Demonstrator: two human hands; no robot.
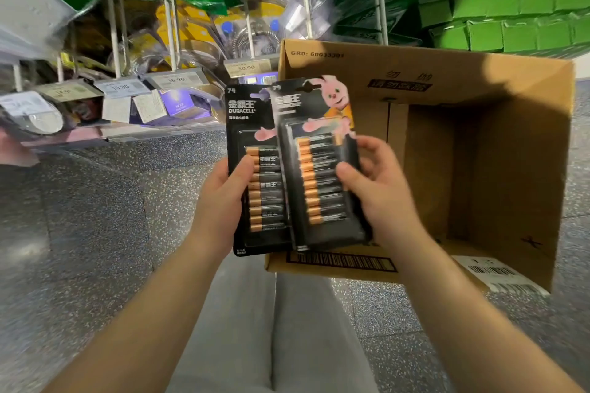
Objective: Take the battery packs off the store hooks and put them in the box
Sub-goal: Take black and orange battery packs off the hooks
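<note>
Both hands (220,201) gripping battery packs (322,182), above box (498,80)

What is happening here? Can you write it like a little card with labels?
place: store aisle, goods on hooks
left hand: grips the left battery pack
right hand: grips the right battery pack, which overlaps the left one
packs: upright, held over the box's near left corner
box: open cardboard, on the floor; nothing visible in the part that shows
step left: putting both packs in the box
</note>
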